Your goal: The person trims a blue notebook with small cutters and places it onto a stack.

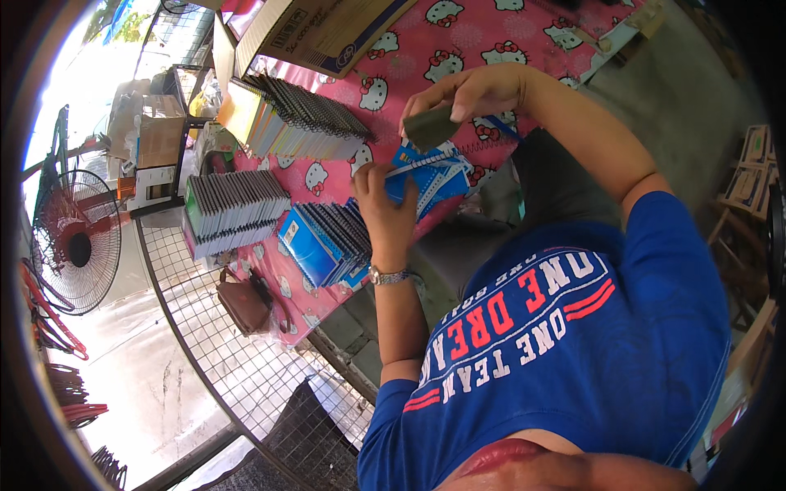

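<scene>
My right hand [471, 92] is raised over the pink table, closed on a dark olive flat piece [431, 128] whose kind I cannot make out. Below it lies a small pile of blue notebooks [442, 182], with a row of punched holes along an edge. My left hand [385, 204] curls at the left edge of this pile, thumb over the cover, gripping a blue notebook. Just left of that wrist leans a row of blue spiral notebooks [315, 241] with dark coils. Part of the pile is hidden by my left fingers.
Stacked spiral notebooks [307, 123] stand beside a cardboard box [319, 33] at the back. Another notebook stack [233, 209] sits left, near a brown bag [244, 303]. Wire mesh [221, 327] borders the patterned table [442, 65]; a fan [78, 245] stands far left.
</scene>
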The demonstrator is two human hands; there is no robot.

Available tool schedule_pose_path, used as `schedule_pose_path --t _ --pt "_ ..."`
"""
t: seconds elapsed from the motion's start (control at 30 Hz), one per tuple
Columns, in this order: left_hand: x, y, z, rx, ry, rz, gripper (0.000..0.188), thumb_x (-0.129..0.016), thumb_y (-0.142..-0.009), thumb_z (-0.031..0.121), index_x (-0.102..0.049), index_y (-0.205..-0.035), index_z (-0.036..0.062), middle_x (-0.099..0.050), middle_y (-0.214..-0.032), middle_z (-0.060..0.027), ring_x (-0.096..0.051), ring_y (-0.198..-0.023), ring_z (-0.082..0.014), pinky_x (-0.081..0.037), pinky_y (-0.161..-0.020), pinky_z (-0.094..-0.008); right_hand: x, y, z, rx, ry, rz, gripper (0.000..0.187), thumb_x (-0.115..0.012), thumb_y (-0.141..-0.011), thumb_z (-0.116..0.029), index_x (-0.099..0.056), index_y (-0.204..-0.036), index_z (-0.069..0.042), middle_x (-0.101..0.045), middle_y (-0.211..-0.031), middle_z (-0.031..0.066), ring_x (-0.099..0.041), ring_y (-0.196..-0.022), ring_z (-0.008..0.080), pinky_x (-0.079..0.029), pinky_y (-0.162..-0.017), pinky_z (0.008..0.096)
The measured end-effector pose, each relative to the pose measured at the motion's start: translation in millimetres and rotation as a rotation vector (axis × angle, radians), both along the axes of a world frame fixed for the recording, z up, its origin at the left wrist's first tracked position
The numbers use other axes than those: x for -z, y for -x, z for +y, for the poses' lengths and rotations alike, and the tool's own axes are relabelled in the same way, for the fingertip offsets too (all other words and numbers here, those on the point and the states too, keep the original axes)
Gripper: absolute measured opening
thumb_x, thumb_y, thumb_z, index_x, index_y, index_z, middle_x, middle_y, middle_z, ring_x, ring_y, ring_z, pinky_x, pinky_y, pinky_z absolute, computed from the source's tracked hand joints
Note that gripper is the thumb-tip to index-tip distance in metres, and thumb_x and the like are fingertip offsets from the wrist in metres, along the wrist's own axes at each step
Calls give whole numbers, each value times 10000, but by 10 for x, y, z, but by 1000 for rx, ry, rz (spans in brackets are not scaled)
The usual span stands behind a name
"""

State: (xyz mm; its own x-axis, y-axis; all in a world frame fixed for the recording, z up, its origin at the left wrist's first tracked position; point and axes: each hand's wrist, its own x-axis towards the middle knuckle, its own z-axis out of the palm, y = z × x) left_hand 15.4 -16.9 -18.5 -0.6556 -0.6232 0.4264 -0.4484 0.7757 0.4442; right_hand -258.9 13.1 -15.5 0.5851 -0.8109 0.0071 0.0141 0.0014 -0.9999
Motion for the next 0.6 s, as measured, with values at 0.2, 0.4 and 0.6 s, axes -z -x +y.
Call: schedule_pose_path --t 0.2,0.4,0.6 --pt "8 -143 -51 -61 -137 -31 252 -731 -812 77 -599 -1018 17 -595 -981 -125 -584 -909 -264 -478 -739 -356 30 -56 -119 -52 -36 -18 561 -702 -751 -239 -625 -1268 -35 -514 -1321 112 -489 -1242 223 -379 -1051 348" --pt "-48 -117 -5 -106 -366 3 233 -705 -856 52 -586 -1049 1 -605 -987 -110 -622 -797 -190 -487 -638 -293 -14 -118 -221 -67 -47 25 583 -735 -721 -255 -624 -1249 -34 -537 -1279 94 -532 -1178 203 -398 -1028 336" --pt "-43 -120 -19 -122 -434 49 247 -719 -834 51 -578 -1031 7 -605 -971 -129 -632 -747 -227 -500 -624 -324 -14 -213 -274 -56 -11 20 533 -740 -723 -280 -653 -1201 -59 -559 -1180 80 -544 -1116 196 -423 -978 331"
